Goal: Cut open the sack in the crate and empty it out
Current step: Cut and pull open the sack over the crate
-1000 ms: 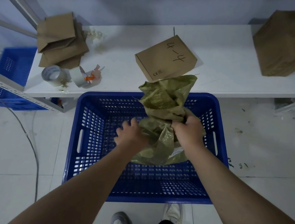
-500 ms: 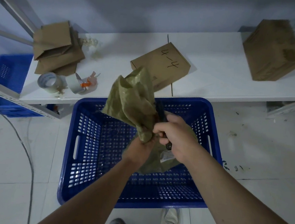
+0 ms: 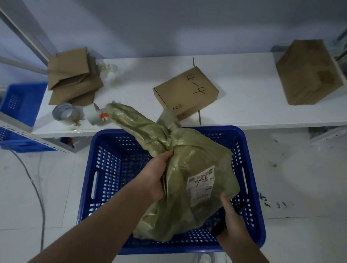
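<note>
The sack (image 3: 186, 187) now lies tilted over the crate (image 3: 110, 167), label up; the right hand (image 3: 230, 224) has dropped from its neck to its lower edge.

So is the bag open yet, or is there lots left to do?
Not open that I can see. The left hand grips the green sack by its neck over the blue crate. The right hand holds a dark tool. Cutting and emptying remain.

The white shelf (image 3: 245, 91) carries flattened cardboard (image 3: 74, 76), two tape rolls (image 3: 64, 113), a "4-4" box (image 3: 185, 92) and a bigger box (image 3: 307, 74); the crate (image 3: 105, 180) sits on the floor (image 3: 310, 185).
</note>
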Demonstrator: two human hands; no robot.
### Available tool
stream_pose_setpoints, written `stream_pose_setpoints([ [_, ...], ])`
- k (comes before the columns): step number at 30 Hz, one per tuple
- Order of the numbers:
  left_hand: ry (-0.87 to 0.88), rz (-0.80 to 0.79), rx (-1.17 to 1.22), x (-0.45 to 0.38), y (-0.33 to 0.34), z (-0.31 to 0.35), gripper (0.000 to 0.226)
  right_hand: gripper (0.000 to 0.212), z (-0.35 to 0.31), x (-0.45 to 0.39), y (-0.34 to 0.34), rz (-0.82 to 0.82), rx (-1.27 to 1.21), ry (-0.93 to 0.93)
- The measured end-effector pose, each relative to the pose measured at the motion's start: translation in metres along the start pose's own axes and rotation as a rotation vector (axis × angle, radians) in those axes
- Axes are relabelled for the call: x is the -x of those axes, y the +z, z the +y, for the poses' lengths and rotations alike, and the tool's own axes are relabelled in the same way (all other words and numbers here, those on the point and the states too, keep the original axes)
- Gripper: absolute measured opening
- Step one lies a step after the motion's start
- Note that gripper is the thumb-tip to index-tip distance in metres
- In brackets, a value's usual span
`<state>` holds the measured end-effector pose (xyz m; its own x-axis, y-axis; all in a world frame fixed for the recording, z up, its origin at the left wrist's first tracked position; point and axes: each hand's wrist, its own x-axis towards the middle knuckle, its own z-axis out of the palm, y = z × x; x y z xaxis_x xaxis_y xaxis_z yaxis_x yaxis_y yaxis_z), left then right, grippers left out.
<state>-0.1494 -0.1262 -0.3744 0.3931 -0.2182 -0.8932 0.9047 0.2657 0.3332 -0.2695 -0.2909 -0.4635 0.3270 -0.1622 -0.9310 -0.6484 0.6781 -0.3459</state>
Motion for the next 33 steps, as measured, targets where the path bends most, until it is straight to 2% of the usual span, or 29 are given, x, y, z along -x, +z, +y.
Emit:
stream_pose_setpoints([
  [2,-0.101,-0.133,0.011,0.012,-0.002,0.002,0.043,0.097,0.017,-0.006,-0.001,-0.139,-0.033,0.070],
  [3,-0.139,-0.213,0.027,0.016,-0.004,0.000,0.044,0.110,0.024,-0.009,-0.001,-0.164,-0.038,0.115],
  [4,-0.157,-0.289,0.043,0.019,-0.006,-0.001,0.045,0.114,0.028,-0.011,0.000,-0.170,-0.046,0.160],
  [7,-0.138,-0.416,0.073,0.023,-0.007,-0.006,0.049,0.099,0.031,-0.012,0.008,-0.133,-0.126,0.219],
  [11,-0.096,-0.476,0.137,0.022,-0.010,-0.014,0.067,0.078,0.032,-0.014,0.018,-0.168,-0.309,0.197],
  [13,-0.086,-0.484,0.156,0.019,-0.011,-0.017,0.069,0.068,0.029,-0.015,0.026,-0.177,-0.280,0.231],
  [16,-0.055,-0.475,0.163,0.005,-0.014,-0.016,0.066,0.082,0.022,-0.017,0.037,-0.139,-0.159,0.336],
  [18,-0.046,-0.458,0.143,0.000,-0.015,-0.015,0.063,0.075,0.018,-0.020,0.039,-0.117,-0.159,0.344],
  [20,-0.041,-0.454,0.130,0.001,-0.014,-0.017,0.059,0.048,0.016,-0.017,0.043,-0.130,-0.209,0.278],
  [22,-0.022,-0.462,0.111,0.004,-0.011,-0.019,0.059,0.021,0.015,-0.015,0.046,-0.064,-0.231,0.229],
  [23,-0.014,-0.456,0.103,0.007,-0.009,-0.019,0.060,0.020,0.017,-0.017,0.046,-0.020,-0.208,0.234],
  [26,0.005,-0.435,0.143,0.006,-0.010,-0.016,0.061,0.037,0.016,-0.026,0.042,0.078,-0.159,0.203],
  [29,0.028,-0.446,0.199,0.005,-0.013,-0.008,0.065,0.034,0.010,-0.020,0.036,0.142,-0.092,-0.002],
  [31,0.035,-0.381,0.220,0.004,-0.021,-0.006,0.055,0.026,0.003,-0.011,0.029,0.232,0.010,-0.177],
  [33,0.005,-0.313,0.245,0.006,-0.026,-0.009,0.054,0.025,-0.002,0.001,0.027,0.238,0.123,-0.332],
])
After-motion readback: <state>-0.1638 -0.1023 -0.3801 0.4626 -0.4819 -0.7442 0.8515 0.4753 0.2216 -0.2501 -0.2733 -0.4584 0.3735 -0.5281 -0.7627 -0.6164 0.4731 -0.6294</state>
